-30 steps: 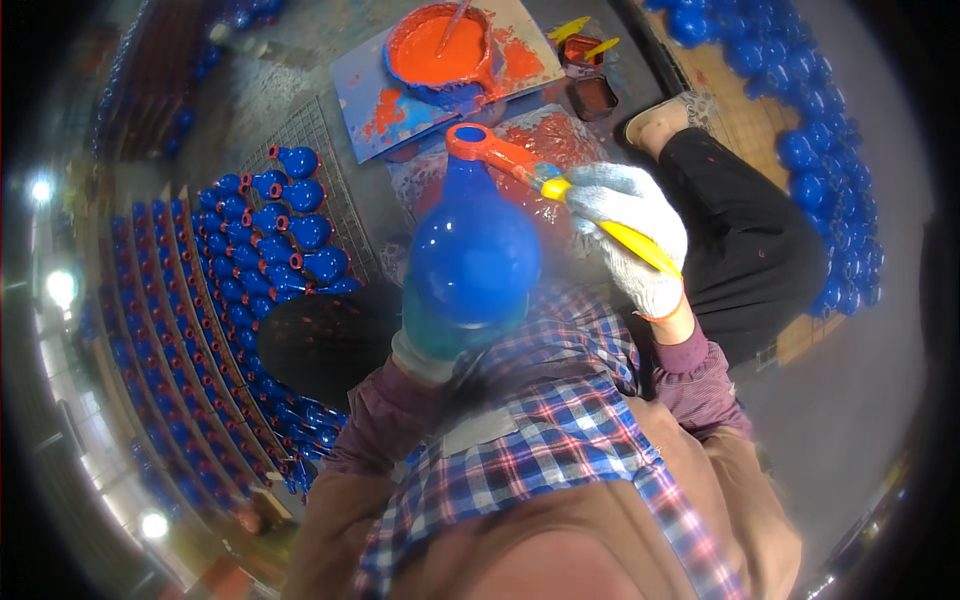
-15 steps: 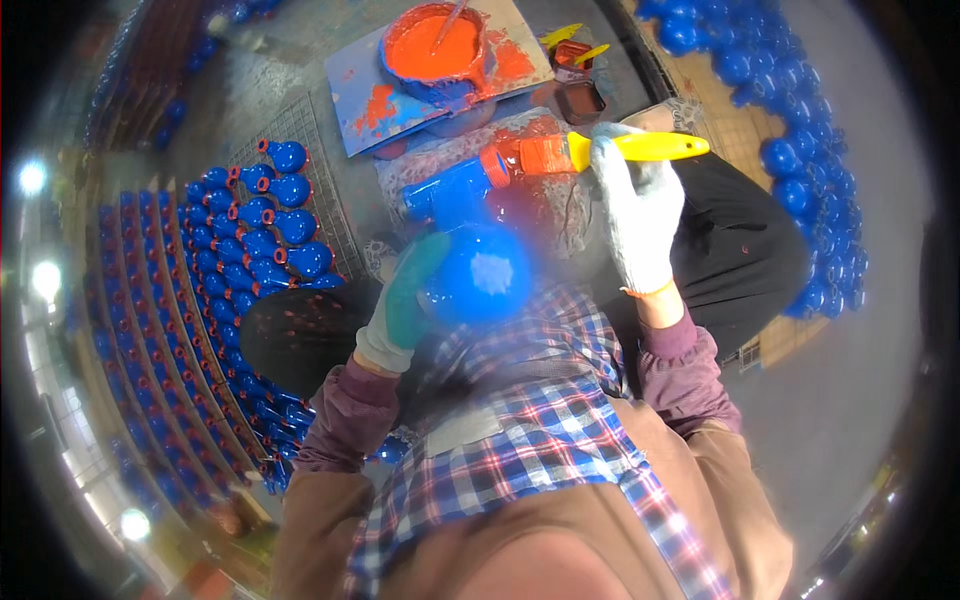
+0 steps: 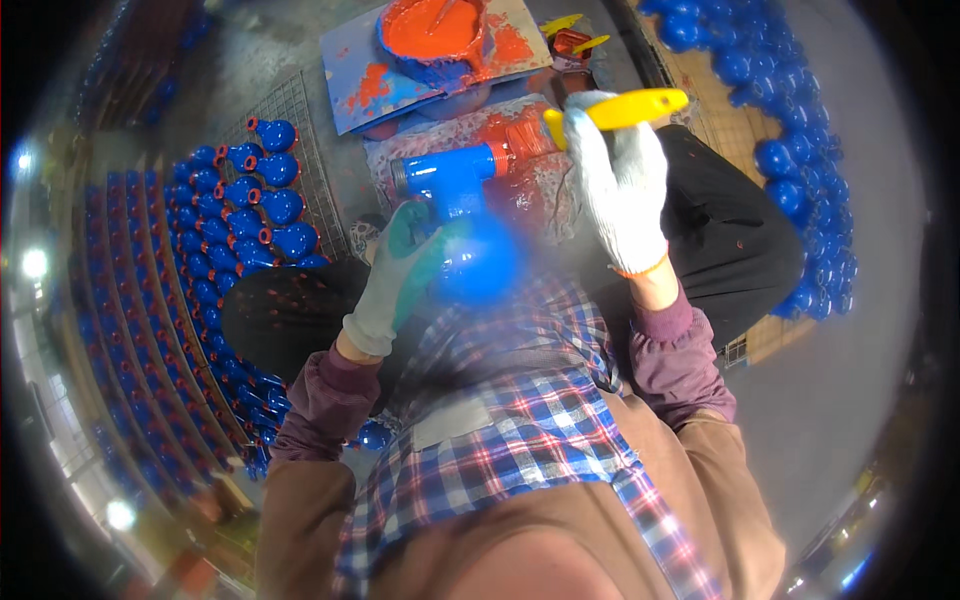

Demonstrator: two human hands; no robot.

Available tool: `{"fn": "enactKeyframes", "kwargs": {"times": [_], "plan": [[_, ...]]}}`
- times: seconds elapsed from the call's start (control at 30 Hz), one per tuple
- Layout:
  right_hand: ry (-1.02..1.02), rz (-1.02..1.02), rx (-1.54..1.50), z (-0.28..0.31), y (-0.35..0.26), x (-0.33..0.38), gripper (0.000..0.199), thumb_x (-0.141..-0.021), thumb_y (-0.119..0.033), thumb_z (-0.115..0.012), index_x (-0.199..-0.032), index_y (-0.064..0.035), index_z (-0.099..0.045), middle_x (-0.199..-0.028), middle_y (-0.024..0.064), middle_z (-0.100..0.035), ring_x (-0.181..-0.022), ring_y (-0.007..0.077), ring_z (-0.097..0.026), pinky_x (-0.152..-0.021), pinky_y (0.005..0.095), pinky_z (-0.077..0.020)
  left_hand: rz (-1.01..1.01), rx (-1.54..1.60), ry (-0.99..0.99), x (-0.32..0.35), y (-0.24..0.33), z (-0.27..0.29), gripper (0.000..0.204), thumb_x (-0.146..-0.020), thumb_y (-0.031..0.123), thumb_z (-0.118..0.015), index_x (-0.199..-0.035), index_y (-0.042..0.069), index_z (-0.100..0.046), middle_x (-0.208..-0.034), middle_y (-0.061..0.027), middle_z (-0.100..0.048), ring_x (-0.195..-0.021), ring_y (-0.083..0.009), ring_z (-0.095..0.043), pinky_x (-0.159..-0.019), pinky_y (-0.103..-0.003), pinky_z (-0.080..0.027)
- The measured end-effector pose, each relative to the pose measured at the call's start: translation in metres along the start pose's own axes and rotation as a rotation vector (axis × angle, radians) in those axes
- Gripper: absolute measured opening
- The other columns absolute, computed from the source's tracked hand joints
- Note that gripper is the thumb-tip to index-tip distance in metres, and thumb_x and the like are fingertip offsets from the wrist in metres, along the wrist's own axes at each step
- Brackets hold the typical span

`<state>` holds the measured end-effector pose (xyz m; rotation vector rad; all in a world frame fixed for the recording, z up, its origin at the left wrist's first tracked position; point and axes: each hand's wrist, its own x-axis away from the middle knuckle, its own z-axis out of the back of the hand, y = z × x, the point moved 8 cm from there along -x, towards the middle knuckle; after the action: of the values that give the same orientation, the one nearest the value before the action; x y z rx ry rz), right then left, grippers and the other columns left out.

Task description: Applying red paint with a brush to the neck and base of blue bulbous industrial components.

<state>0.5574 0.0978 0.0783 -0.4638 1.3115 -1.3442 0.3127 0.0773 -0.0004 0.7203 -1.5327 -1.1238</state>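
My left hand (image 3: pixel 392 275), in a grey and green glove, is closed round the body of a glossy blue pipe fitting (image 3: pixel 484 262). The fitting has a round, bulb-like body and a cross pipe at its far side. That pipe's right end is orange-red; its left end shows a grey threaded rim. My right hand (image 3: pixel 625 195), in a white knitted glove, grips the yellow handle of a paintbrush (image 3: pixel 640 108). The brush's orange-coated bristles are blurred and close beside the pipe's orange end; whether they touch it I cannot tell.
Ahead, a bucket (image 3: pixel 462 72) of orange paint stands on a splattered board (image 3: pixel 350 92). Beyond my right hand lies a small container (image 3: pixel 572 45) with yellow-handled brushes. Blue fittings (image 3: pixel 282 206) with orange ends crowd the left; more blue fittings (image 3: pixel 775 85) line the right.
The fitting has turned in my left hand, and its cross pipe now lies more level, with the left end's rim showing. My right hand and the brush have shifted slightly left and away from me.
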Motion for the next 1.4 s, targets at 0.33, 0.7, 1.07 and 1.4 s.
{"fn": "enactKeyframes", "kwargs": {"times": [0.33,0.7,1.07,1.4], "plan": [[-0.022,0.279,0.101,-0.017,-0.02,0.015,0.016,-0.087,-0.008,-0.07,-0.101,-0.0017,-0.065,-0.088,0.0135,-0.065,-0.074,0.0291,-0.065,-0.066,0.0347,-0.0518,-0.01,0.032,0.051,0.001,0.002,-0.005,0.043,-0.089,0.026,-0.074,-0.117,0.0,-0.055,-0.098,-0.0044,-0.062,-0.086,-0.01,-0.056,-0.078,-0.025,-0.047],[-0.173,0.456,0.216,-0.018,-0.018,0.058,0.025,-0.08,-0.01,-0.075,-0.105,-0.0093,-0.067,-0.086,0.0101,-0.065,-0.074,0.0302,-0.064,-0.065,0.0351,-0.0512,-0.207,-0.339,-0.093,-0.006,-0.009,-0.008,0.05,-0.096,0.031,-0.063,-0.138,0.007,-0.05,-0.129,-0.0129,-0.059,-0.116,-0.0247,-0.062,-0.092,-0.044,-0.057],[-0.342,0.451,0.157,-0.01,-0.017,0.058,0.026,-0.082,-0.005,-0.067,-0.108,-0.0113,-0.067,-0.092,0.008,-0.068,-0.077,0.0256,-0.066,-0.066,0.033,-0.052,0.348,1.214,-0.322,-0.011,-0.031,-0.016,0.048,-0.098,0.045,-0.051,-0.136,0.016,-0.052,-0.13,-0.0171,-0.059,-0.111,-0.0376,-0.063,-0.087,-0.053,-0.059],[-0.011,0.329,-0.087,0.022,-0.019,0.049,0.027,-0.078,0.001,-0.075,-0.104,-0.0033,-0.069,-0.098,0.0134,-0.069,-0.092,0.0297,-0.067,-0.082,0.0354,-0.0533,0.112,1.13,-0.17,0.004,-0.058,0.028,0.033,-0.1,0.016,-0.052,-0.131,0.006,-0.057,-0.12,-0.0107,-0.066,-0.105,-0.0212,-0.066,-0.091,-0.038,-0.057]]}}
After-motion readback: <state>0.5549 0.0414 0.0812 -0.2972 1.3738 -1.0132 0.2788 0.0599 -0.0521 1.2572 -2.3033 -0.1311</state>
